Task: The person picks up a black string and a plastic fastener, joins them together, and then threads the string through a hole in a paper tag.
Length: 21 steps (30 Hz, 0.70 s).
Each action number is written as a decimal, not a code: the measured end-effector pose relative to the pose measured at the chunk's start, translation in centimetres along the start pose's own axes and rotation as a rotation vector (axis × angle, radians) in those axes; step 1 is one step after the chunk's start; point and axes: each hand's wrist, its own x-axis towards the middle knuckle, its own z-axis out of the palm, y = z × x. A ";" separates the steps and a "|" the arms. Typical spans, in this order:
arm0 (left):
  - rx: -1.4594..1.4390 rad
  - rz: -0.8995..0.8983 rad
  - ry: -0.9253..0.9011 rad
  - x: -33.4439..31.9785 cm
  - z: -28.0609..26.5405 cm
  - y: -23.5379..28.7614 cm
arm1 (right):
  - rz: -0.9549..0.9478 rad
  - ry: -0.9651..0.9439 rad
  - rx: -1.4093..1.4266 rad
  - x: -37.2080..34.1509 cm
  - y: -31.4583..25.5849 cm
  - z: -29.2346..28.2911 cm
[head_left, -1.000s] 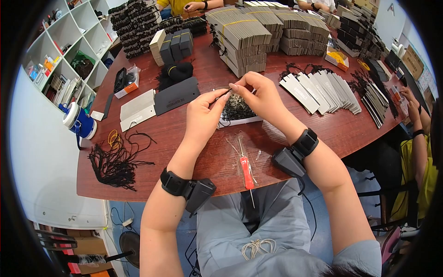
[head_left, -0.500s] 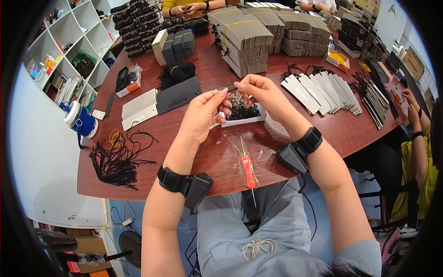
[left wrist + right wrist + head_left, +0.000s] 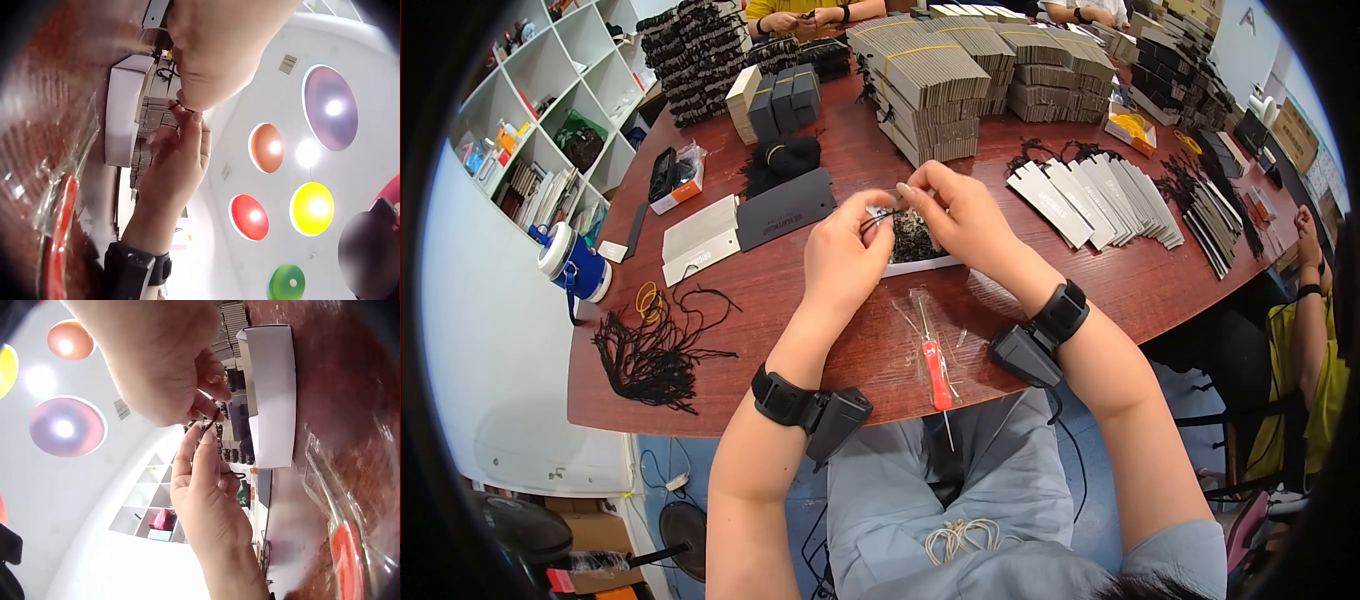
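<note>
Far left, we record white shelves [image 3: 550, 85] and, beside the table's edge, a blue-and-white jug [image 3: 575, 262]. On the red-brown table [image 3: 800, 345] we find a tangle of loose black cords [image 3: 645, 350], with yellow bands [image 3: 649, 300] at its upper end. Next come a light card [image 3: 700, 240] and a dark card [image 3: 785, 208], side by side.

At centre we note the left hand [image 3: 845, 250], its fingers bent, thumb and index finger meeting on a thin black cord [image 3: 210, 424]. The cord is held up between the two hands, near the white box [image 3: 920, 266]; we see part of it looping out by the left hand's lower fingers. More dark cords [image 3: 917, 240] lie inside the box. The right hand [image 3: 965, 212] is also bent closed at its fingertips, pinching the cord just beside the left fingertips.

Nearer the body we log a red-handled tool [image 3: 936, 372] in clear wrap, its lower metal tip reaching past the table edge. Behind the hands stand banded grey stacks [image 3: 930, 85]. To the right we see fanned pale tags [image 3: 1090, 200], an orange-and-white box [image 3: 1130, 132] holding yellow bands, then dark strips [image 3: 1210, 228] with black cords.
</note>
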 end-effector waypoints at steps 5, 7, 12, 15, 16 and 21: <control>-0.167 -0.044 -0.047 0.1 -0.1 0.4 | 0.004 -0.085 0.017 0.0 0.1 -0.2; -0.313 -0.061 -0.115 0.1 0.1 0.5 | 0.078 -0.121 0.103 0.1 0.2 -0.4; -0.558 -0.188 -0.164 0.2 -0.1 0.6 | 0.033 -0.130 0.259 0.0 0.0 -0.9; -0.767 -0.247 -0.188 0.4 0.0 0.7 | 0.088 -0.156 0.421 -0.2 -0.6 -1.0; -0.767 -0.248 -0.182 0.4 -0.2 0.8 | 0.119 -0.161 0.470 -0.1 -0.6 -1.0; -0.747 -0.333 -0.247 0.3 -0.7 1.2 | 0.176 -0.091 0.498 0.1 -0.3 -0.9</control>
